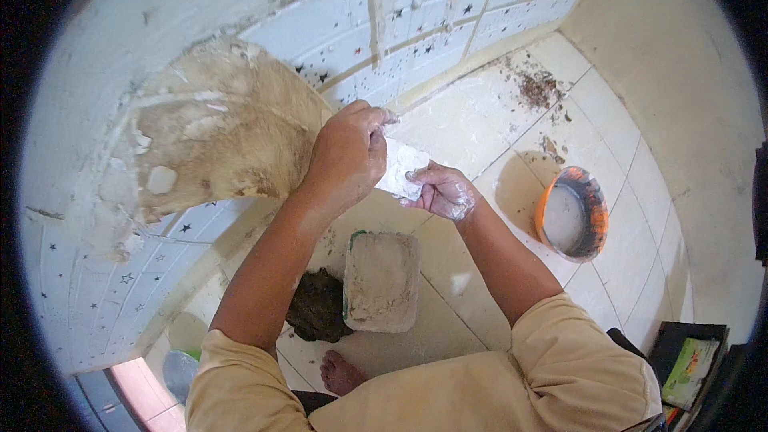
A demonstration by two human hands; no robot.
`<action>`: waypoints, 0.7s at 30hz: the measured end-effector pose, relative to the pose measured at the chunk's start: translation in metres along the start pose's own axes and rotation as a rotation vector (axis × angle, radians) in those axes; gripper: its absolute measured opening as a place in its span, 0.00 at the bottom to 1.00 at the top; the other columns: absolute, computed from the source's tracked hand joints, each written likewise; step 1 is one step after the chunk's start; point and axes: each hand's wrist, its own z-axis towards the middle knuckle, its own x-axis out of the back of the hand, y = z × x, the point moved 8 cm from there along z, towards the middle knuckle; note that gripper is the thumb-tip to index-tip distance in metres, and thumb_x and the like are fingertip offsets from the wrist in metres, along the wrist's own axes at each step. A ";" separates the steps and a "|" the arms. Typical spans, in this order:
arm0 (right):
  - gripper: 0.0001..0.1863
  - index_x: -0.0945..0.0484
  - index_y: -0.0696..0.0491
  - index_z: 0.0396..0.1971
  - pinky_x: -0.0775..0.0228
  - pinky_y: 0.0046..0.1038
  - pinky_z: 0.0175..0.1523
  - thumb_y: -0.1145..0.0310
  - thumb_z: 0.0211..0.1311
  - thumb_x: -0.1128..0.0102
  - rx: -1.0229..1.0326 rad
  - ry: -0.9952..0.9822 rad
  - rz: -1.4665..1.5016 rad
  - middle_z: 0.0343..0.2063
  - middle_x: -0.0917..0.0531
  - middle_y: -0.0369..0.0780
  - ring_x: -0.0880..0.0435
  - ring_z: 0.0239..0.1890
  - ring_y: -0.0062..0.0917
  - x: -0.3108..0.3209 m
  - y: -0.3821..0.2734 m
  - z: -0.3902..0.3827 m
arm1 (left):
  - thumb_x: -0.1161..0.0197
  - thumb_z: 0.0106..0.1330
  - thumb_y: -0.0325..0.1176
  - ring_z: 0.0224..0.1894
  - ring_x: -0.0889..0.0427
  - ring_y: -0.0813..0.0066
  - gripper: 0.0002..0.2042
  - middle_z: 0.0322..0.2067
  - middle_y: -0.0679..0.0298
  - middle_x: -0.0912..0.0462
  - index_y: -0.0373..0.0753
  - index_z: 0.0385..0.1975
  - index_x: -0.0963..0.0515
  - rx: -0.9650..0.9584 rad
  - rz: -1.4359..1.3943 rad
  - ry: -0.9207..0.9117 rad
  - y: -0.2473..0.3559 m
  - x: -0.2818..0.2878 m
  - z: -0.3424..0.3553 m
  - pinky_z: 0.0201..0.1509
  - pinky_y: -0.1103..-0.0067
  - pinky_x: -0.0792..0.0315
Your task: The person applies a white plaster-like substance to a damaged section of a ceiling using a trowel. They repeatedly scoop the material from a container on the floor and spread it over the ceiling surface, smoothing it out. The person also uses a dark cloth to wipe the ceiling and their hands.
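In front of the patterned wall, both my hands grip a flat white piece (398, 170) coated in white paste; the coating hides what it is made of. My left hand (350, 146) is closed on its upper left side. On its lower right side, my right hand (445, 190) pinches it between thumb and fingers, and white smears cover the skin. Below my hands, a rectangular tub (382, 282) with pale, dried-looking residue stands on the floor. Against its left side lies a dark, crumpled clump (318, 306).
A brown bare patch (228, 124) with ragged white edges marks the wall at left. On the tiled floor (496, 168), an orange-rimmed bowl (572, 214) holds whitish liquid. Brown debris (540, 90) lies near the far corner. A dark box (680, 368) sits at lower right.
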 end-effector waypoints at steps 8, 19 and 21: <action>0.27 0.36 0.60 0.56 0.23 0.36 0.45 0.76 0.54 0.43 0.168 -0.198 -0.015 0.46 0.21 0.46 0.19 0.43 0.34 -0.091 -0.078 -0.049 | 0.50 0.52 0.18 0.39 0.25 0.54 0.12 0.36 0.54 0.26 0.33 0.37 0.25 -0.152 -0.008 0.195 0.130 0.118 0.006 0.42 0.68 0.30; 0.28 0.37 0.60 0.57 0.24 0.37 0.48 0.79 0.55 0.44 0.323 -0.258 -0.057 0.50 0.24 0.46 0.21 0.48 0.34 -0.191 -0.145 -0.111 | 0.31 0.44 0.32 0.61 0.41 0.67 0.23 0.57 0.64 0.35 0.46 0.44 0.26 -0.598 1.226 0.686 0.213 0.255 -0.030 0.70 0.56 0.54; 0.28 0.38 0.59 0.57 0.25 0.38 0.49 0.78 0.55 0.44 0.327 -0.297 -0.048 0.50 0.25 0.47 0.21 0.49 0.35 -0.201 -0.144 -0.116 | 0.31 0.44 0.32 0.62 0.43 0.66 0.26 0.59 0.65 0.38 0.48 0.47 0.28 -0.628 1.237 0.729 0.193 0.272 -0.027 0.70 0.54 0.56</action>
